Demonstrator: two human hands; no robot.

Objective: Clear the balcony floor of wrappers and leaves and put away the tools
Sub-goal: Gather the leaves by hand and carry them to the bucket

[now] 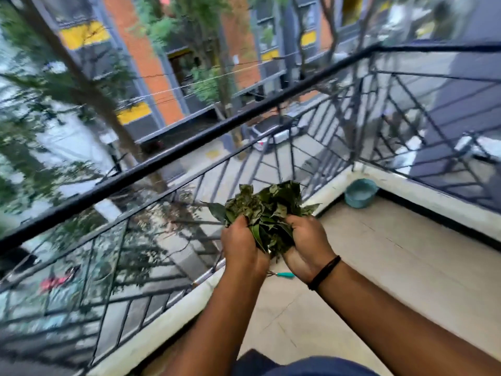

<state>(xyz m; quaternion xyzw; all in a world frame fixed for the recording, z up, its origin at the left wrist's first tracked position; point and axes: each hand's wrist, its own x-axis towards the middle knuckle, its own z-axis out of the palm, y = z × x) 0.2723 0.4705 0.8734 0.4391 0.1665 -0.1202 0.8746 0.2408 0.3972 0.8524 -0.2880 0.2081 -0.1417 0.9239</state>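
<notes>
on the pale tiled balcony floor (379, 267), bounded by a black metal railing (206, 131) with diagonal bars and a low white curb, little litter shows in the part that is visible. a round teal plastic bowl (360, 192) sits in the far corner against the curb. nearer, partly hidden under the wrists, lies a small tool with a teal handle (283, 274); its working end is too hidden to identify.

above the floor near the railing, the person holds a loose clump of dark green leaves (268, 210) between both hands. the left hand (241, 245) has its fingers curled around the clump's left side, and the right hand (306, 245), with a thin black band at the wrist, curls around the right side — both clamped on the same bundle from below.

the leaves are probably very light, soft and crumbly, with no stiffness of their own, so stray pieces could slip out or blow away so close to the open bars. cupping from underneath and pressing inward, as seen here, looks the safest hold. the clump has no clear long axis; it fans upward and away from the person, with single leaf tips poking out left and right — one hangs down between the palms.
</notes>
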